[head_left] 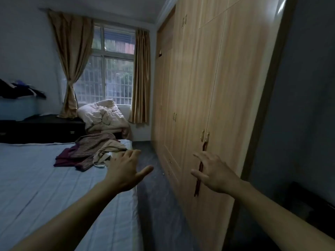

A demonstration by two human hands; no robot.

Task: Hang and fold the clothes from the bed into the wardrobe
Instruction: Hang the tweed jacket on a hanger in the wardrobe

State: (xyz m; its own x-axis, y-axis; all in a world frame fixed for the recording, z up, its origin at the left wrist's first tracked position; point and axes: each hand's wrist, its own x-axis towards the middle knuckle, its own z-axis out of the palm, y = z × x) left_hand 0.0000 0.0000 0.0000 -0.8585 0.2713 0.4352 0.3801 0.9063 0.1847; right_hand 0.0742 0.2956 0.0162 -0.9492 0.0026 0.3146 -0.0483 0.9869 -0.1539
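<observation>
A pile of clothes [90,151] lies on the far right part of the blue bed [45,178]: a maroon piece, a striped brownish garment and a beige one. My left hand [125,169] reaches out over the bed's right edge just short of the beige garment, fingers spread, holding nothing. My right hand [215,173] is stretched with straight fingers toward the wooden wardrobe [226,87], close to its shut doors. A dark red strip of cloth [199,171] hangs out from between two doors below the brass handles [204,135].
A narrow dark-carpeted aisle [155,196] runs between bed and wardrobe. A heap of pale bedding [105,116] sits by the curtained window [108,69]. A black dresser [45,129] stands behind the bed, with dark clothes [21,89] on a blue box at left.
</observation>
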